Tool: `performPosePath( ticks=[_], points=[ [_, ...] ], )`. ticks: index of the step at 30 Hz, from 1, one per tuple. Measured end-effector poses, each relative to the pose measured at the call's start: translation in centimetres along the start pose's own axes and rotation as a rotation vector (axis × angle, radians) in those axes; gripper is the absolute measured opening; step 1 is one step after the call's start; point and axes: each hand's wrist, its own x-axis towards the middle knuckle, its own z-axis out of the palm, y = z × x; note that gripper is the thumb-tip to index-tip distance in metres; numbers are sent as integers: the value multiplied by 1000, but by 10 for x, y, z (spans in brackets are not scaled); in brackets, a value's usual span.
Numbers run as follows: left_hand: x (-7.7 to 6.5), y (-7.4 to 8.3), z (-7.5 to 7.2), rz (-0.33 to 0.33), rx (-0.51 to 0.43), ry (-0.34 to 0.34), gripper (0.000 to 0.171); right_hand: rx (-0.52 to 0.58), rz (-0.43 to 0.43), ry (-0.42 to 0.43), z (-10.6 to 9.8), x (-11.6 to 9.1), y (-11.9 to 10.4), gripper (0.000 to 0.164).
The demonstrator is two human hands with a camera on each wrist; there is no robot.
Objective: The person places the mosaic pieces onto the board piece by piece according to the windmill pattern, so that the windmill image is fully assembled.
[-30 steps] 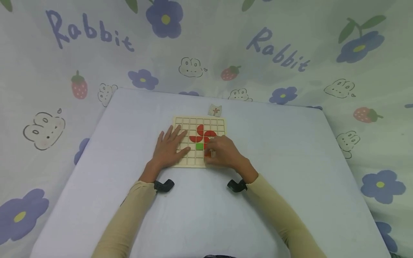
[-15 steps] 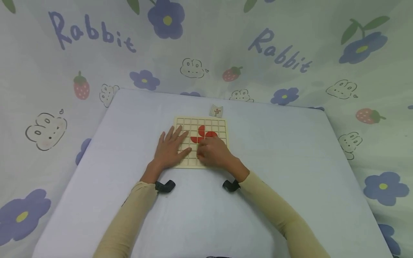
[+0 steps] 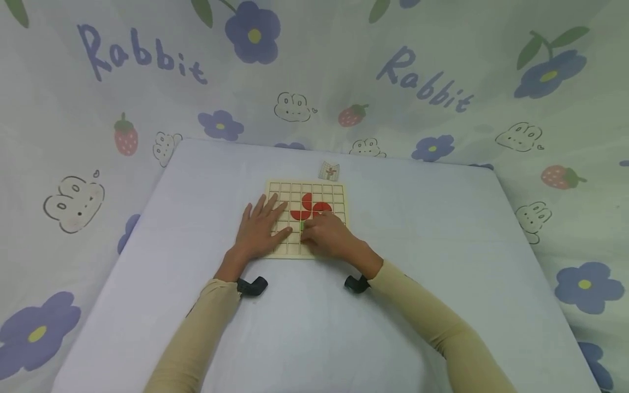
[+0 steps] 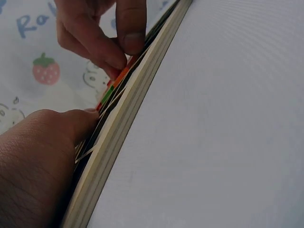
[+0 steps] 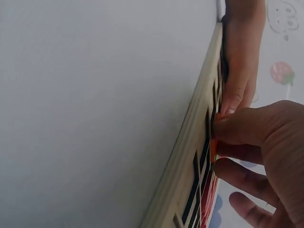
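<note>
A pale wooden grid board [image 3: 285,252] lies on the white table. Its middle cells hold red rounded pieces [image 3: 301,215] in a pinwheel, and a green square piece [image 3: 303,224] shows beside the right fingertips. My left hand [image 3: 257,232] rests flat over the board's left side with spread fingers. At the board's lower middle, my right hand [image 3: 328,234] pinches a small orange piece [image 5: 213,149] between thumb and fingers, down at the grid. That orange piece is hidden under the hand in the head view; in the left wrist view it sits close to the green piece [image 4: 108,94].
Just behind the board's far edge lies a small paper card [image 3: 329,171] with a grid and a reddish figure printed on it. A patterned curtain [image 3: 314,65] hangs behind the white table [image 3: 417,218].
My right hand has shifted left across the board with the orange piece, so its fingers now partly cover the green square. The left hand has stayed in place.
</note>
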Motion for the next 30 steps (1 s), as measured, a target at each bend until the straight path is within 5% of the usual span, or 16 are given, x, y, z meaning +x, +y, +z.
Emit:
performPosePath(
  ticks=[11, 22, 30],
  points=[
    [-1, -4, 3, -10, 5, 13, 77, 35, 53, 133, 5, -14, 2, 7],
    [-1, 0, 0, -11, 10, 3, 77, 43, 310, -81, -23, -68, 27, 20],
    [-2, 2, -3, -17, 19, -11, 77, 184, 458, -217, -41, -110, 39, 36]
  ],
)
